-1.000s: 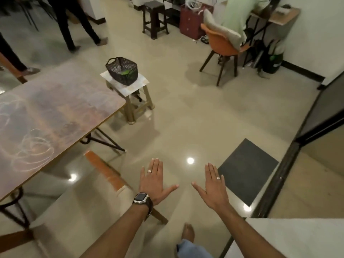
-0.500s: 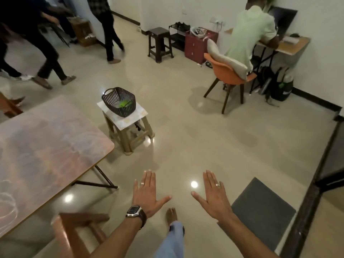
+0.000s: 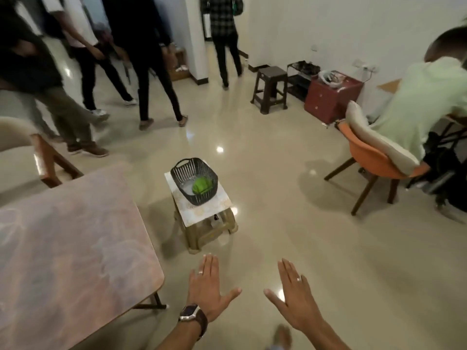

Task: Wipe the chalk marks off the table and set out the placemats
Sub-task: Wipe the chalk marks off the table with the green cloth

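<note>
Glossy beige floor (image 3: 290, 223) fills most of the head view, with white walls behind and small lamp reflections on the tiles. I take the low stool (image 3: 202, 218) in the middle as my landmark. On its pale top stands a dark slatted basket (image 3: 194, 181) with a handle, and inside it I see a bunched green cloth (image 3: 201, 186) lying against something pale that I cannot identify.

Left of the stool, the tabletop (image 3: 70, 248) runs off the frame edge; its surface is a mottled pinkish brown with faint whitish chalk marks (image 3: 15, 223) toward the left side, blurred here. Beyond it stands a wooden chair (image 3: 38, 152).

Nearer to me than the stool, both hands are held out flat over the floor, palms down, touching nothing. My left hand (image 3: 208, 290) has its fingers together and thumb spread; a ring shows on one finger and a watch (image 3: 190, 315) on the wrist. My right hand (image 3: 294, 298) is likewise spread and empty, with a ring.

Right of the stool, a person in a pale green shirt (image 3: 419, 102) sits on an orange chair (image 3: 374, 157). Behind the stool, several people (image 3: 75, 72) stand or walk, blurred. A dark stool (image 3: 270, 89) and a red cabinet (image 3: 331, 97) stand against the far wall.
</note>
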